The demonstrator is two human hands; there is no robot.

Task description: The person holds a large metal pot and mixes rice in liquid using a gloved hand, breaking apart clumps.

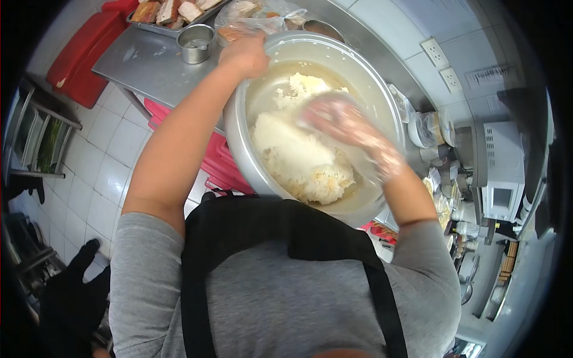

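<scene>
A large round metal basin (237, 113) is in front of me, its near side close to my apron. Inside lie a pale, crumbly, dough-like mass (325, 182), a smooth heap of off-white powder (286, 140) and a smaller pale clump (307, 83) toward the far side. My left hand (246, 56), bare, is closed at the basin's far-left rim. Over the basin's right half is my right hand (337, 119) in a clear plastic glove, smeared by motion. Its fingers cannot be made out, nor whether anything is in them.
On the steel table (140, 68) stand a small metal cup (196, 43) and a tray of meat pieces (170, 12). A clear plastic bag (256, 18) lies behind the basin. Red containers (89, 53) are at left; a microwave (503, 173) is at right. Another person's dark-clothed part (71, 298) shows lower left.
</scene>
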